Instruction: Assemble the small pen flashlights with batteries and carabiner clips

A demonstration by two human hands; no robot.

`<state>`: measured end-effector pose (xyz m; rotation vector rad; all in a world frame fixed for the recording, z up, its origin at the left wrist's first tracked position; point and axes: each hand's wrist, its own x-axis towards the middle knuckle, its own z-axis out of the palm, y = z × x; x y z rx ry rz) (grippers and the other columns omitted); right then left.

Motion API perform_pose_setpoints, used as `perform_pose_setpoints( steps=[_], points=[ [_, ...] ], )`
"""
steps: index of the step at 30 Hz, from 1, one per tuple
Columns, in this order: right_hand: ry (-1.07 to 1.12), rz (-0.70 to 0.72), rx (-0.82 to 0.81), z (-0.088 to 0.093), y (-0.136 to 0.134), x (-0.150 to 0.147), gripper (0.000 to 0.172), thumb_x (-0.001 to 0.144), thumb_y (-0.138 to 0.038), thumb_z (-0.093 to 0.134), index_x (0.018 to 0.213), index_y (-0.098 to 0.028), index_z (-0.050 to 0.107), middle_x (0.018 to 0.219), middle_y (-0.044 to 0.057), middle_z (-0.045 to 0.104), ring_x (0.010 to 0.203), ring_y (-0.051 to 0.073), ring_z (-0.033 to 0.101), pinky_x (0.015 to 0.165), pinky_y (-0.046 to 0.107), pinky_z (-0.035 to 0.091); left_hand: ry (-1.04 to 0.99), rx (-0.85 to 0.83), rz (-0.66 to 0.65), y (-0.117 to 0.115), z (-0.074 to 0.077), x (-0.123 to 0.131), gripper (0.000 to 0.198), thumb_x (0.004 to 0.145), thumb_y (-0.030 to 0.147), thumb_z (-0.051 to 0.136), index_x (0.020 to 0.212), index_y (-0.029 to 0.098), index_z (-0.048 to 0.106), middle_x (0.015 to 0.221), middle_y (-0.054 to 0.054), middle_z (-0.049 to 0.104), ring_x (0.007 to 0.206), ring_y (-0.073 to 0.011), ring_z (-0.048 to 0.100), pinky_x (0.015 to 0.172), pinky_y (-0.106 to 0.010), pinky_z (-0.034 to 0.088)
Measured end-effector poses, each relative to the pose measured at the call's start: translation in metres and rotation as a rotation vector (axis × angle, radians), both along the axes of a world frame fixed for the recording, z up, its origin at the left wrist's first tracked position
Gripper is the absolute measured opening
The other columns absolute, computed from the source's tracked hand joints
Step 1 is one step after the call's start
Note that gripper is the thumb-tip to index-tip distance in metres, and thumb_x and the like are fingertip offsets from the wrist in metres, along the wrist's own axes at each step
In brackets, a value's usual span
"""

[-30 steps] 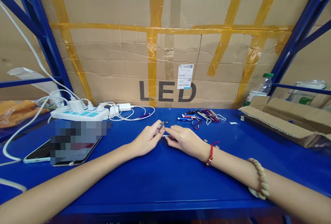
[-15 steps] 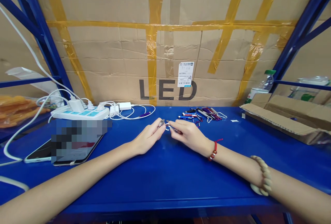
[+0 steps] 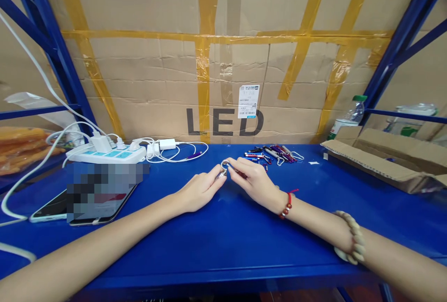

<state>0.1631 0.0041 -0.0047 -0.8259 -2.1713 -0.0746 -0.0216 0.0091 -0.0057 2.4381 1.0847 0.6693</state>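
Note:
Over the middle of the blue shelf, my left hand and my right hand meet fingertip to fingertip. Between them they pinch a small silver keychain piece with a metal clip ring, which sticks up at the fingertips. Both hands' fingers are closed on it. Just behind my right hand lies a pile of several small coloured keychain flashlights with clips. My right arm wears a red cord bracelet and a pale bead bracelet.
A white power strip with plugged chargers and white cables sits at the back left. A phone and tablet lie at the left. An open cardboard box and a water bottle stand at the right. A taped cardboard sheet marked LED closes the back.
Both hands have lifted slightly off the shelf and moved a little away from me. The small piece between the fingertips has turned, and its clip ring now shows on top.

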Motion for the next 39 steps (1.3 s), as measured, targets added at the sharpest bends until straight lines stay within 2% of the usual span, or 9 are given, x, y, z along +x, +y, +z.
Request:
perform_pose_setpoints(
  steps=[6,11,16,23,28,31,34,37,39],
  points=[
    [-0.025,0.007,-0.051,0.003,-0.003,-0.003,0.022,0.093,-0.024,0.036,0.097,-0.017,0.057,0.07,0.001,0.051,0.066,0.013,0.049,0.064,0.023,0.041,0.056,0.023,0.057,-0.001,0.002,0.002,0.032,0.091,0.044,0.025,0.104,0.023,0.045,0.062,0.003,0.05,0.053,-0.016,0.05,0.053,-0.025,0.031],
    [-0.051,-0.002,-0.05,0.005,-0.004,-0.003,0.021,0.093,-0.023,0.037,0.094,-0.017,0.057,0.07,0.001,0.05,0.067,0.013,0.048,0.064,0.024,0.04,0.003,-0.007,0.08,-0.002,0.002,0.002,0.026,0.091,0.043,0.025,0.093,0.023,0.041,0.057,0.005,0.045,0.05,-0.0144,0.046,0.052,-0.024,0.03],
    [-0.004,0.038,-0.103,0.003,0.0,0.001,0.022,0.092,-0.024,0.04,0.104,-0.018,0.057,0.073,0.001,0.052,0.068,0.013,0.048,0.066,0.025,0.041,-0.079,0.005,0.087,0.0,0.003,0.002,0.024,0.091,0.042,0.025,0.093,0.024,0.04,0.058,0.006,0.046,0.053,-0.014,0.047,0.054,-0.024,0.033],
    [0.245,0.191,-0.488,0.0,0.001,-0.001,0.052,0.085,-0.033,0.052,0.132,-0.02,0.035,0.074,-0.003,0.052,0.059,0.009,0.05,0.055,0.022,0.046,0.037,0.008,0.055,0.004,0.002,0.003,0.024,0.09,0.042,0.03,0.103,0.025,0.041,0.084,-0.001,0.062,0.076,-0.0201,0.059,0.07,-0.031,0.041],
    [0.225,0.203,-0.601,0.001,0.003,-0.001,0.037,0.085,-0.034,0.051,0.119,-0.018,0.054,0.067,-0.002,0.056,0.049,0.007,0.05,0.05,0.022,0.046,-0.031,-0.019,-0.023,0.006,-0.002,0.002,0.02,0.089,0.039,0.036,0.102,0.024,0.039,0.096,-0.003,0.063,0.088,-0.0204,0.059,0.075,-0.031,0.042],
    [0.271,0.21,-0.562,0.005,0.015,0.009,0.03,0.082,-0.034,0.053,0.105,-0.016,0.062,0.072,0.002,0.061,0.055,0.009,0.057,0.053,0.023,0.05,-0.087,0.038,0.027,0.007,-0.004,0.001,0.028,0.087,0.038,0.04,0.111,0.024,0.035,0.086,-0.001,0.059,0.07,-0.0155,0.056,0.067,-0.028,0.042],
    [0.329,0.031,-0.423,0.013,0.037,0.038,0.029,0.082,-0.032,0.053,0.102,-0.014,0.063,0.073,0.004,0.066,0.062,0.012,0.062,0.061,0.026,0.052,-0.201,0.147,0.183,0.01,-0.005,0.001,0.038,0.085,0.037,0.043,0.117,0.024,0.03,0.09,-0.001,0.053,0.058,-0.0102,0.045,0.06,-0.026,0.041],
    [0.294,-0.539,-0.2,0.019,0.062,0.088,0.03,0.083,-0.031,0.049,0.105,-0.018,0.065,0.082,0.004,0.071,0.071,0.014,0.066,0.068,0.026,0.053,-0.29,0.152,0.259,0.012,-0.005,0.0,0.034,0.084,0.033,0.043,0.115,0.023,0.033,0.093,-0.001,0.05,0.059,-0.0093,0.042,0.058,-0.024,0.042],
    [0.302,-0.725,-0.163,0.018,0.073,0.124,0.032,0.082,-0.024,0.048,0.106,-0.014,0.066,0.089,0.009,0.071,0.083,0.019,0.066,0.079,0.031,0.051,-0.309,0.135,0.276,0.013,-0.004,-0.001,0.03,0.083,0.03,0.043,0.112,0.023,0.036,0.092,-0.001,0.049,0.06,-0.0094,0.041,0.057,-0.024,0.041]
  ],
)
